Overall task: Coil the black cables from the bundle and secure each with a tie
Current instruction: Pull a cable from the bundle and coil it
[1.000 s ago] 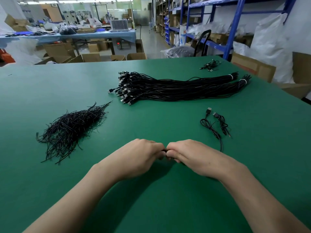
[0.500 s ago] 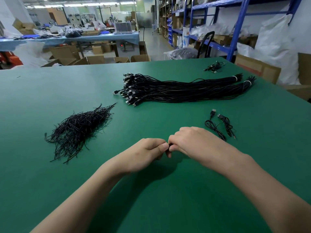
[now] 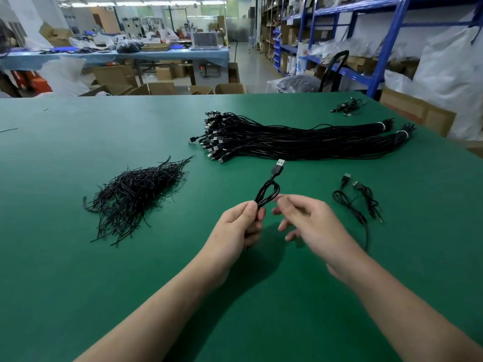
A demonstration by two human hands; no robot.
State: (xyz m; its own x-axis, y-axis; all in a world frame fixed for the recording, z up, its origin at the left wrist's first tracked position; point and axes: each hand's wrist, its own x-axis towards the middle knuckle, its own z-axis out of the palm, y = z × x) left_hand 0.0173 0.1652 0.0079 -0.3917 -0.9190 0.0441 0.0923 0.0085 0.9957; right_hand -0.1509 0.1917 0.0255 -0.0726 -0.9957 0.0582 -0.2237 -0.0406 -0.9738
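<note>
My left hand (image 3: 241, 226) grips a coiled black cable (image 3: 268, 193) upright above the green table (image 3: 78, 257); its loop and USB plug (image 3: 278, 167) stick up past my fingers. My right hand (image 3: 308, 220) hovers just right of the coil with fingers loosely spread, holding nothing that I can see. The big bundle of black cables (image 3: 295, 142) lies across the table beyond my hands. A heap of black ties (image 3: 136, 193) sits to the left.
Two coiled cables (image 3: 360, 199) lie on the table right of my right hand. A small cluster of cables (image 3: 349, 107) sits near the far right corner. Cardboard boxes and blue shelving (image 3: 381, 48) stand beyond the table's far and right edges.
My hands were pressed together low over the table; now they have parted. The left hand has raised the coiled cable, and the right hand has let go and opened.
</note>
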